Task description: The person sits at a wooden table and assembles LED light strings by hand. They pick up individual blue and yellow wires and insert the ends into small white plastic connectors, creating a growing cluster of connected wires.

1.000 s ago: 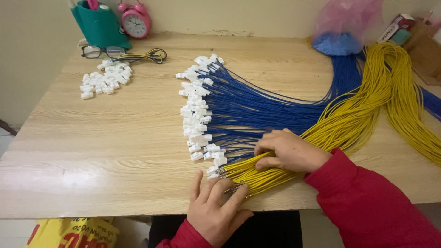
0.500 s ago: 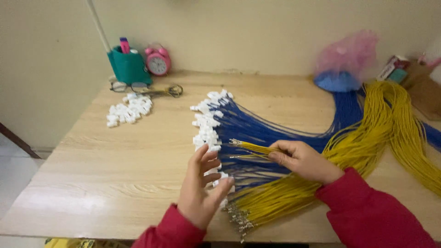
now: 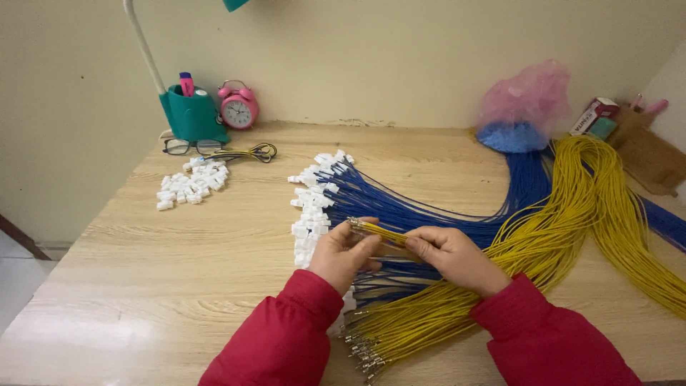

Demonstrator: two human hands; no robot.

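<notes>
Both my hands, in red sleeves, hold a small bunch of yellow wires just above the table. My left hand pinches the bunch near its metal-tipped ends. My right hand grips it further back. Under them lies a fan of blue wires ending in white plastic connectors. A big bundle of yellow wires sweeps from the back right to the table's front edge, its bare metal tips near my left sleeve.
A pile of loose white connectors lies at the left of the wooden table. At the back stand a teal pen holder, a pink alarm clock, glasses, a pink bag and a brown pouch.
My left hand has come up from the table's front edge and closed on the yellow wires my right hand lifted from the bundle. The view has tilted up toward the wall.
</notes>
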